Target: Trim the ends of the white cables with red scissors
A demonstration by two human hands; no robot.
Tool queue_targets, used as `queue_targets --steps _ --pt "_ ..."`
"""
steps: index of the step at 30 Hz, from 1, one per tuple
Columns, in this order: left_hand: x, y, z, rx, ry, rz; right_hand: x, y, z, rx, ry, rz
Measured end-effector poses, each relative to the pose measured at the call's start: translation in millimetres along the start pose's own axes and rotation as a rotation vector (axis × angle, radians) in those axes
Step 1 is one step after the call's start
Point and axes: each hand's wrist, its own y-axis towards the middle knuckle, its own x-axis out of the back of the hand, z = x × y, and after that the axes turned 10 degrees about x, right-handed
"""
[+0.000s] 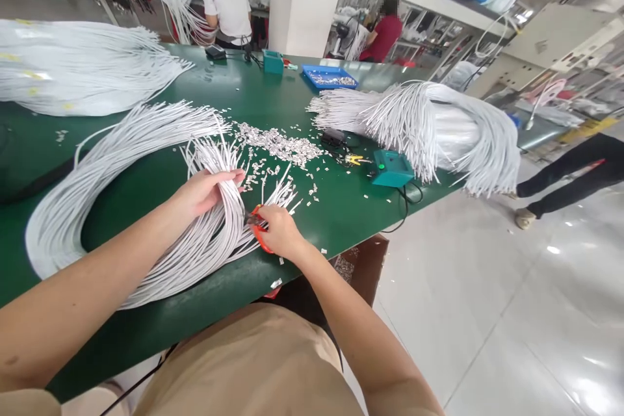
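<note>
left hand (207, 192) wraps a bunch of white cables (234, 201); right hand (280, 231), apart, clamps an orange-handled tool (259, 234) just beside it. small pale pieces (277, 143) litter the green table (336, 214).

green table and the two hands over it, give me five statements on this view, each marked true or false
1. The right hand grips an orange-handled tool. True.
2. The left hand holds white cables. True.
3. The right hand is empty. False: the orange-handled tool is in it.
4. A blue tray sits on the green table. True.
5. Every loose scrap is inside the blue tray. False: many small pieces lie on the green table.
</note>
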Motion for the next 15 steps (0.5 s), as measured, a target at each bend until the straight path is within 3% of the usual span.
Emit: queue_targets --steps 3,6,10,15 --pt "-8.5 -7 -5 -0.011 0.032 0.035 24 2 2 -0.252 0.245 -0.196" --pt "-22.0 -13 -8 0.002 0.098 0.042 51 14 4 -0.365 0.453 -0.404" --pt "-37.5 -22 -8 -0.016 0.178 0.003 79 41 10 -0.369 0.605 -0.572" --pt "-42.5 -27 -4 -0.044 0.381 -0.011 102 78 16 -0.211 0.635 -0.677"
